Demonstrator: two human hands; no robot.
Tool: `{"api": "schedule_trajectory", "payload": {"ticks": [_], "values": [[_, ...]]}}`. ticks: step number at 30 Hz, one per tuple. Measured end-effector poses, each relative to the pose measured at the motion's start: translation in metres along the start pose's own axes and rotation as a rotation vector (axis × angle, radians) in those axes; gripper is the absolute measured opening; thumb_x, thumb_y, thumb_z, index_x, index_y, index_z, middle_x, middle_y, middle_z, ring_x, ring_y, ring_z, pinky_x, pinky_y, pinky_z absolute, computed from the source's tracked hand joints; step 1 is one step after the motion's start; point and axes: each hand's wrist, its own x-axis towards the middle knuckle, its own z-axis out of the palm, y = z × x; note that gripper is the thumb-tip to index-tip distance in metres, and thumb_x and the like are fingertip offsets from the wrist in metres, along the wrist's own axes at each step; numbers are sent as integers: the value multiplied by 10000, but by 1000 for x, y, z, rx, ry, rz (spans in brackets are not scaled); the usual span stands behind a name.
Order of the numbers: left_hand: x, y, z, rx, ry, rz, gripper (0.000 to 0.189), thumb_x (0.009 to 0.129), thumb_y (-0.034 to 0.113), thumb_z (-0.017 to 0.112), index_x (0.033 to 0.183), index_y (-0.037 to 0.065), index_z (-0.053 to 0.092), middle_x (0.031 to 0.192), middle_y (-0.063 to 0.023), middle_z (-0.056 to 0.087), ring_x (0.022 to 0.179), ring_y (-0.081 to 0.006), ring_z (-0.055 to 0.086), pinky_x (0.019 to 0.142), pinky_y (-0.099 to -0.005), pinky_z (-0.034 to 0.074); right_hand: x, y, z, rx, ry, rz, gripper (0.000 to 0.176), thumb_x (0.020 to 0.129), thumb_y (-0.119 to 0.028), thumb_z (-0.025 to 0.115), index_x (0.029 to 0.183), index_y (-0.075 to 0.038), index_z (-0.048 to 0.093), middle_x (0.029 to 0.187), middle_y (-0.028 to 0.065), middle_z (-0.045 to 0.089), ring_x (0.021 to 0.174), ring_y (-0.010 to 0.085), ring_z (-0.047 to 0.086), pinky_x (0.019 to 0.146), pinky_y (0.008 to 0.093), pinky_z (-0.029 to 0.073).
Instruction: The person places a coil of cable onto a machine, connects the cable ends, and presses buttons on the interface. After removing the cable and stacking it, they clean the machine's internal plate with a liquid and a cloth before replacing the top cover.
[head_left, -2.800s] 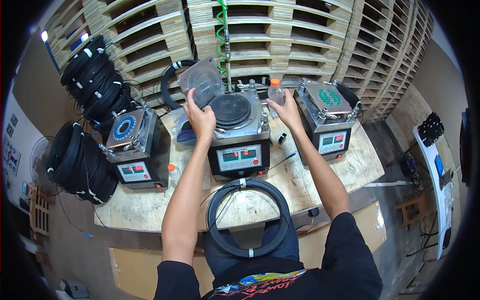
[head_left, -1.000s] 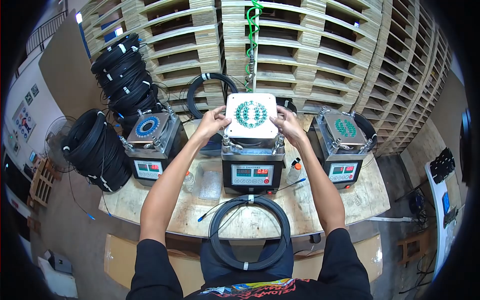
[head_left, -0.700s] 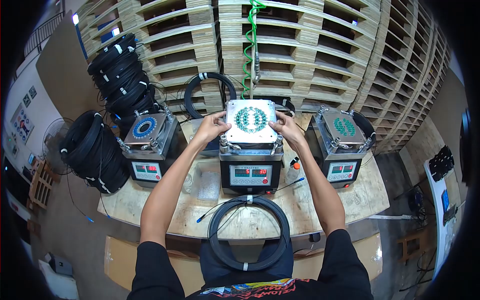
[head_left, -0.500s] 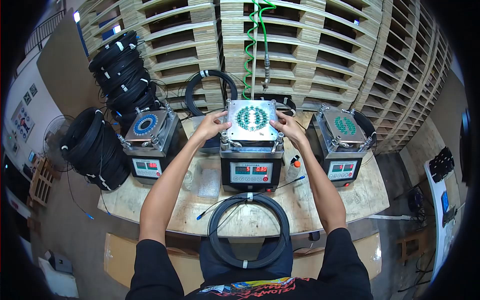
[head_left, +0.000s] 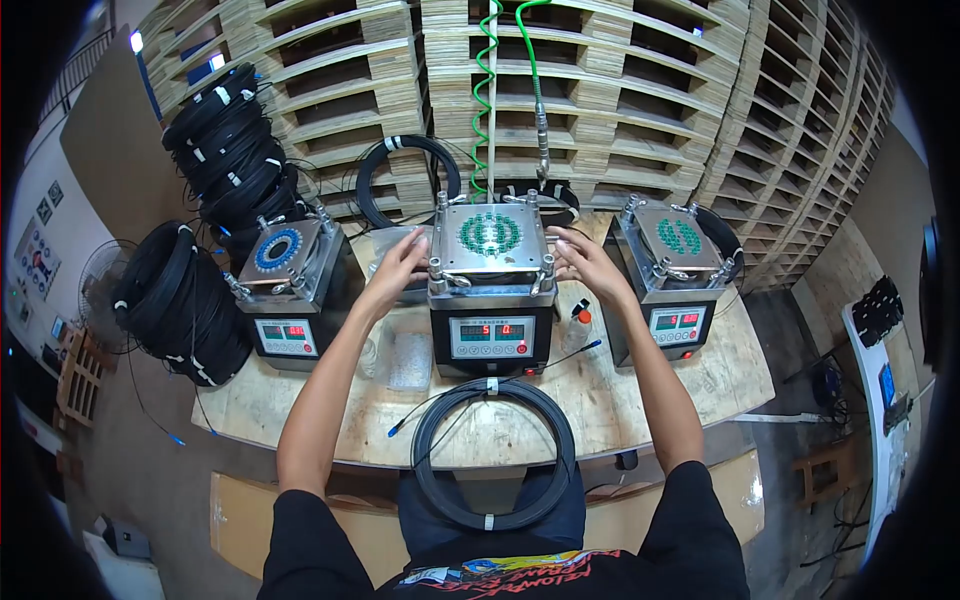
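Observation:
A square metal plate (head_left: 462, 260) with a ring of green-capped connectors (head_left: 489, 234) lies level on top of the middle polishing machine (head_left: 496, 352). Corner posts with clamps (head_left: 547, 264) stand around it. At the plate's left edge is my left hand (head_left: 396, 272), open, fingers stretched toward the machine's side. My right hand (head_left: 590, 266) is beside the right edge, open too, fingers apart near the right-hand clamp. In front, a black cable coil (head_left: 423, 425) overhangs the table edge above my lap, one blue-tipped end lying on the tabletop.
Similar machines stand left (head_left: 287, 330) and right (head_left: 672, 325), with blue and green connectors. A clear plastic tub (head_left: 407, 360) and a bottle with an orange cap (head_left: 581, 322) flank the middle machine. Cable coils (head_left: 170, 300) pile up at left. Wooden pallets (head_left: 590, 130) rise behind.
The plate sits lower, between the corner posts. Both hands have come off its top edges and moved outward and down to its sides. The view has shifted slightly.

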Motion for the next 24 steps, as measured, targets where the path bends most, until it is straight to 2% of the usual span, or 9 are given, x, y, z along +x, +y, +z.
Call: {"api": "schedule_trajectory", "payload": {"ticks": [3,6,8,10,11,15,18,21,24], "values": [[-26,-8,-1,58,-68,196,853,953,322,740,1628,149,248,1497,-160,409,1298,-228,524,1021,-360,502,-21,-1,3,-84,-70,-60,773,931,-328,756,1583,-148,382,1242,150,619,1086,179,626,891,332,550],[-41,-9,14,201,2,302,946,895,348,801,1631,157,238,1506,-163,393,1314,-253,515,1037,-355,489,-21,11,12,-414,4,-237,901,834,-345,845,1586,-170,381,1331,181,576,1118,190,602,918,340,529],[-35,-17,24,220,35,352,1006,848,360,838,1628,157,236,1513,-169,376,1307,-266,509,1027,-380,491,-18,11,23,-358,30,-215,955,771,-360,887,1573,-173,403,1349,183,562,1120,207,585,925,349,513],[-31,-15,37,499,195,534,998,838,323,840,1619,147,245,1505,-170,378,1273,-276,522,1010,-399,490,-8,26,30,-418,145,-307,922,789,-331,873,1568,-182,402,1295,105,543,1077,196,512,932,338,483],[-29,-14,41,423,193,573,979,824,304,841,1605,136,276,1491,-175,387,1265,-282,513,1010,-412,479,-3,33,36,-455,204,-372,901,790,-323,873,1553,-167,419,1273,107,538,1058,189,507,917,327,481],[-34,-5,39,471,264,535,928,843,317,816,1594,131,303,1488,-183,400,1319,-302,474,1081,-412,425,-7,25,38,-402,245,-329,902,782,-333,879,1548,-177,430,1254,104,542,1054,186,504,902,324,484],[-17,11,38,473,204,614,851,878,357,776,1574,124,347,1487,-196,410,1376,-322,430,1141,-420,362,-3,10,35,-387,189,-296,777,860,-399,805,1514,-145,470,1227,126,555,1060,197,558,914,322,481],[5,30,40,504,209,614,647,965,396,661,1509,111,458,1493,-210,409,1406,-353,408,1171,-408,321,25,-3,26,-209,189,-235,488,1039,-396,583,1443,-125,545,1095,111,617,1014,167,586,912,305,481],[53,24,28,657,224,608,572,1002,418,594,1472,103,508,1498,-220,403,1401,-386,398,1181,-435,301,64,-7,13,-293,226,-223,475,1032,-411,584,1405,-118,584,1077,176,663,1060,236,614,944,349,494]]}}
